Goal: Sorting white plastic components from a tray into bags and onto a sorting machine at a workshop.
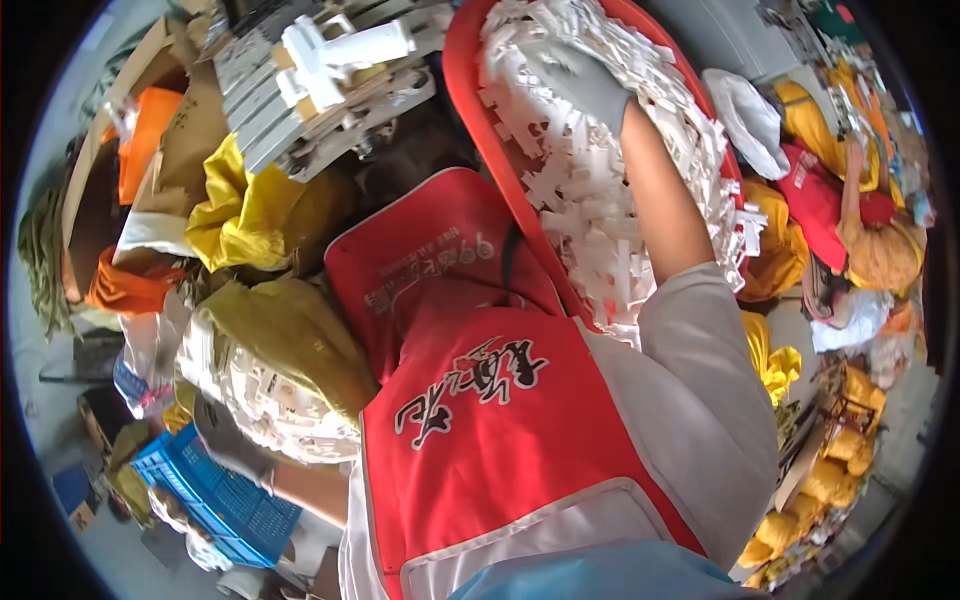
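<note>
My right hand point(580, 82), in a grey glove, lies on a heap of small white plastic pieces point(590, 200) inside a long red tub point(490, 150). Its fingers reach out over the pieces, and the tips blend into the heap. Lower left, my left hand point(232, 440), in a darker grey glove, rests against the side of an olive sack point(290, 325). More white plastic pieces point(265, 395) fill the mouth of this sack. How the left fingers are bent cannot be made out.
A white plastic part point(340, 55) lies on a grey metal machine point(260, 110) ahead. Left are a yellow cloth sack point(235, 205), a cardboard box point(180, 120) and a blue crate point(225, 500). Another person in red point(815, 190) is at the right, near yellow sacks point(770, 250).
</note>
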Tool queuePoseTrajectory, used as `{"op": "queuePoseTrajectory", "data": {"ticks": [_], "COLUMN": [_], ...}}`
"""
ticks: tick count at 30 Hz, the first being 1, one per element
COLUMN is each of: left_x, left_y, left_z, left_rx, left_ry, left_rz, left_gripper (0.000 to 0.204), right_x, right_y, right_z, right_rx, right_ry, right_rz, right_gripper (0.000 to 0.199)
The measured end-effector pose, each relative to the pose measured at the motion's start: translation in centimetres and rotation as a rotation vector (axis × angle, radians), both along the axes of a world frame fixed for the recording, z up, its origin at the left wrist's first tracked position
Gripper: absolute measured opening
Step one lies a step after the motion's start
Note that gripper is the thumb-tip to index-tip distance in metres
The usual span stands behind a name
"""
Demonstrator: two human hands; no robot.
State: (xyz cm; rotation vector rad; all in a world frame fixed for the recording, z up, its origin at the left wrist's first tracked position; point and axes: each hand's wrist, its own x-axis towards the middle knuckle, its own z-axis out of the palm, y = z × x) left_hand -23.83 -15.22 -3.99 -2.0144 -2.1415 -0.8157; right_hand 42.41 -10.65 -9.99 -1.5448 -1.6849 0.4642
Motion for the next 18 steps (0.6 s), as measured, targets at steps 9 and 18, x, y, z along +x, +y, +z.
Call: {"op": "queuePoseTrajectory", "data": {"ticks": [9, 18], "left_x": [-0.8, 2.4], "left_y": [0.0, 0.3], "left_z": [0.1, 1.3], "left_rx": [-0.027, -0.018], "left_ry": [-0.043, -0.196], "left_rz": [0.018, 0.031], "left_gripper": [0.026, 0.026], "right_x": [2.7, 4.0], "right_y": [-11.3, -2.5], "right_z": [-16.7, -27.0], "right_rx": [-0.793, -0.59], "right_ry": [-0.403, -0.618], "right_rz": [-0.347, -0.295], "right_gripper": [0.033, 0.036]}}
